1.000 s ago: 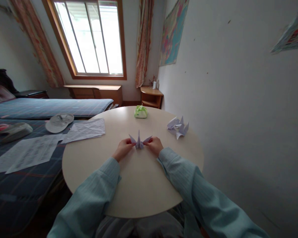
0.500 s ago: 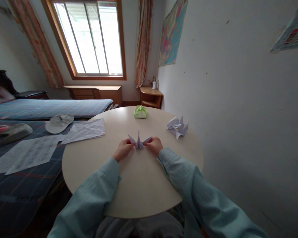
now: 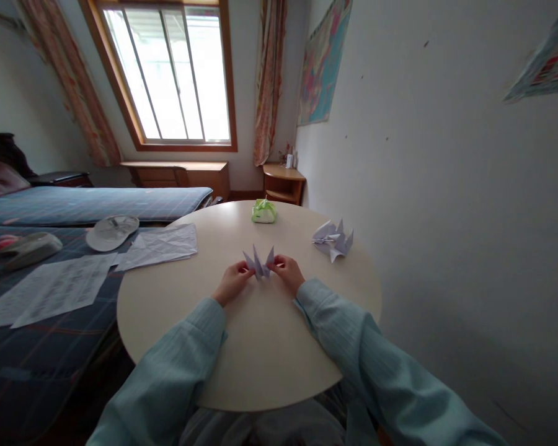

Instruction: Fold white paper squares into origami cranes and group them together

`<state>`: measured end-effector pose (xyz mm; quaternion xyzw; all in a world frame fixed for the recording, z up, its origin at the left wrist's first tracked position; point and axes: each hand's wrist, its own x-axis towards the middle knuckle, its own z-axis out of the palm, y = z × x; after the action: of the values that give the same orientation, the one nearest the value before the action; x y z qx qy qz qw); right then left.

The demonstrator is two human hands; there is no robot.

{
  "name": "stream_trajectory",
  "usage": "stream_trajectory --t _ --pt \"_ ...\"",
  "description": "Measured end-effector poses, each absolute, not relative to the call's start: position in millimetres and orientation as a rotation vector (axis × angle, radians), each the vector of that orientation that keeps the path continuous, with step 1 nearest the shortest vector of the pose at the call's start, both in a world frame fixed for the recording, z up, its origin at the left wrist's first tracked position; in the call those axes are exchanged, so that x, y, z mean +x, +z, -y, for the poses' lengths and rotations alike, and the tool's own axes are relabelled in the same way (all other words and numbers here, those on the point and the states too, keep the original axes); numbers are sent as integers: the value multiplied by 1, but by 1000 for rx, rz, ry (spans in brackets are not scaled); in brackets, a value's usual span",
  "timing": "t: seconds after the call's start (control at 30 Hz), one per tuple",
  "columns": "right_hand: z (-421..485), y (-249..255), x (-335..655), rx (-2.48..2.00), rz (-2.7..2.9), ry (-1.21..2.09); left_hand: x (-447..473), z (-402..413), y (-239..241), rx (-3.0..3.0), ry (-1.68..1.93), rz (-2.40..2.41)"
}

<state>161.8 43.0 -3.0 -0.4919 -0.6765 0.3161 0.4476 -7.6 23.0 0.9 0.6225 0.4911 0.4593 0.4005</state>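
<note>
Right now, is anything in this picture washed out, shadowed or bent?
Head view: the window is glaring, nearly white, and looks slanted, perhaps from a wide lens; same head view: the table shines softly near its far edge, the right-hand wall darkens lower down, and the folded paper looks too small for fine creases.

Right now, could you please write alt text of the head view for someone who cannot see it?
A person's left hand and right hand pinch a folded paper figure between them over a round table. More folded paper lies to the right, and a green packet sits farther back.
</note>
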Motion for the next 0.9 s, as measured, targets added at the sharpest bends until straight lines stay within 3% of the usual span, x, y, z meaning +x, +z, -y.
stream_trajectory --t 0.33,0.6,0.9 --pt "-42 -4 154 -932 1453 1353 -8 -17 19 1422 1275 -1038" --pt "-34 2 152 -891 1293 1553 -10 -13 25 1192 1233 -815" --pt "-34 2 151 -878 1262 1578 -9 -15 21 1260 1314 -928"
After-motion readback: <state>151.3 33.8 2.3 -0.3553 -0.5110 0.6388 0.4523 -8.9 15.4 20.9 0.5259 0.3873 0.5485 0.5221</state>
